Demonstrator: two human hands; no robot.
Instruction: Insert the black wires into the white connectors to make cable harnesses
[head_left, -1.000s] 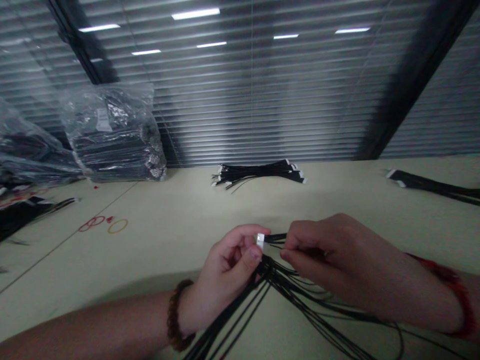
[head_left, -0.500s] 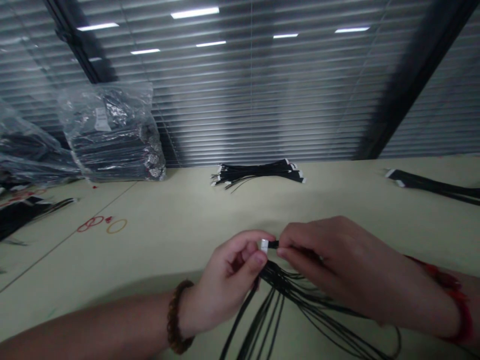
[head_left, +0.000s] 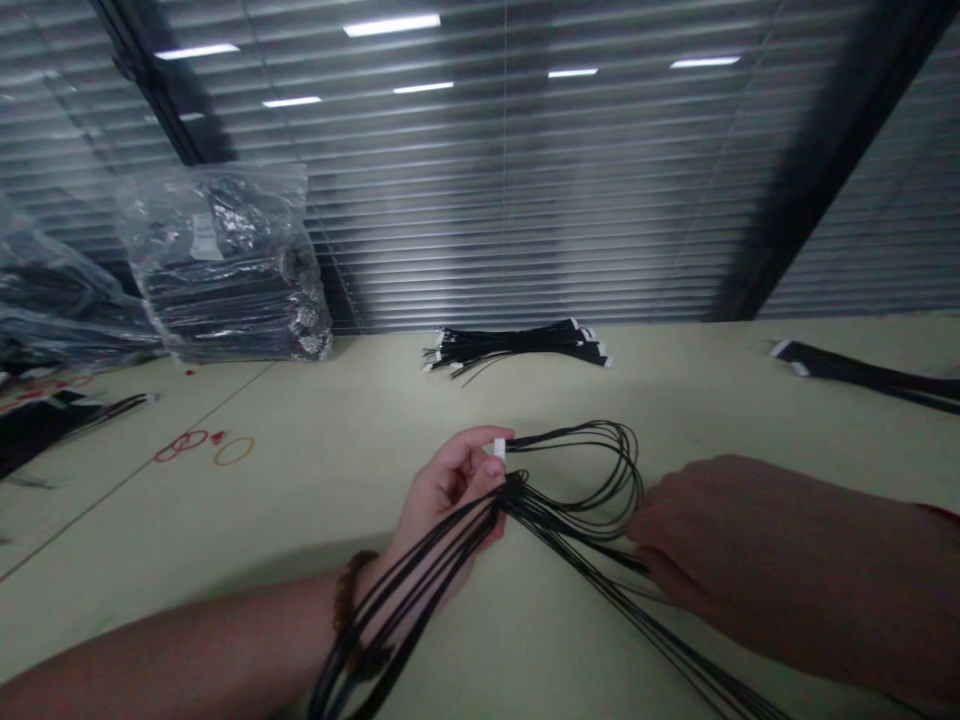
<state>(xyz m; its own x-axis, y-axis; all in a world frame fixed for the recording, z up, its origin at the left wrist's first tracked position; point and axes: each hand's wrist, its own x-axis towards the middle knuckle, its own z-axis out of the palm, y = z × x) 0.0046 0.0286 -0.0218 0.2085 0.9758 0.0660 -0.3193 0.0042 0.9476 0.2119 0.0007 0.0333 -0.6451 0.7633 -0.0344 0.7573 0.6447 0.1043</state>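
Observation:
My left hand (head_left: 448, 492) pinches a small white connector (head_left: 499, 449) between thumb and fingers, and a bunch of thin black wires (head_left: 525, 500) gathers at that hand. Some of the wires arch to the right in a loop (head_left: 626, 465), and others drape across my left wrist and hang towards the lower edge of the view. My right hand (head_left: 720, 545) lies blurred at the right of the loop, its fingertips beside the wires. Whether it grips any wire is hard to see.
Bundles of black wires with white connectors lie on the pale green table (head_left: 300, 510): one at the back (head_left: 517, 345), one at the right (head_left: 862, 372), one at the left (head_left: 52, 430). Plastic bags of wires (head_left: 232, 270) stand at the back left, with rubber bands (head_left: 234, 451) nearby.
My right hand has let go of the connector and moved away to the right. My left hand has shifted slightly left and up, and the wires now form a loop and cross my left wrist.

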